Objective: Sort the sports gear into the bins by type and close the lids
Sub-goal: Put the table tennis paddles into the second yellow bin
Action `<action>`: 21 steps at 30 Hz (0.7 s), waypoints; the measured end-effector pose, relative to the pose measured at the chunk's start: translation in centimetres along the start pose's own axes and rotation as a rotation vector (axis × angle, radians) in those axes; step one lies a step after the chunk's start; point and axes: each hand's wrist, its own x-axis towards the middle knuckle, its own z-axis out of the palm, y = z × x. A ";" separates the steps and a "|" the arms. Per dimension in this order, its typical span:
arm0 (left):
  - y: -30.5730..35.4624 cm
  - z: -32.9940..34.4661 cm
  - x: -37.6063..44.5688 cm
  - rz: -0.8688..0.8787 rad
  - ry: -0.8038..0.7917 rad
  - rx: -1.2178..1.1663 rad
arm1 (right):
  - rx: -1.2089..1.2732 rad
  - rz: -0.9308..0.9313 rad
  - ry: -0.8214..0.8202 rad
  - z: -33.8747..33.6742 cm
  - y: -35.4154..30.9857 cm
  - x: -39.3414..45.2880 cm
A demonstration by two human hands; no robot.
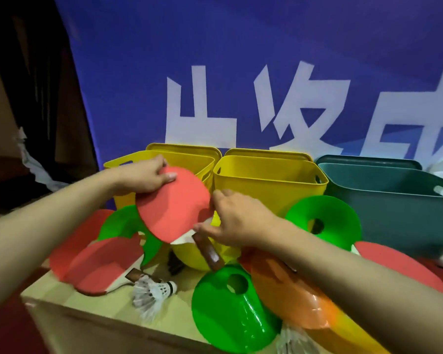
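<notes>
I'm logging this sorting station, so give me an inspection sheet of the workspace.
Surface: pale wooden tabletop, crowded.
Job's things: red table-tennis paddle held up; two yellow plastic bins, teal plastic bin, all open, lids behind.
Clutter: green disc cones, orange disc cone, white feather shuttlecock, second red paddle.
Grippers: left hand and right hand grip the paddle.
Cables: nothing seen.
Surroundings: blue banner.

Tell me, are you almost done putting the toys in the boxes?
Not nearly. Nothing looks sorted yet: what shows of the yellow bins and the teal bin looks empty, with lids off behind them. Right now the left hand and right hand hold a red paddle. Another paddle, green cones, an orange cone and a shuttlecock wait on the table.
</notes>
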 end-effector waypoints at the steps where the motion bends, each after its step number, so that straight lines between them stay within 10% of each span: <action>1: 0.3 -0.4 -0.3 -0.014 0.035 -0.065 | -0.010 0.031 -0.032 0.5 -0.6 -0.2; 15: 3.3 0.8 0.6 -0.133 0.022 -0.920 | 0.046 0.028 0.170 -1.8 8.1 0.8; 21: -0.9 2.7 2.2 -0.097 -0.041 -0.468 | 0.106 0.259 0.158 -3.7 17.3 4.6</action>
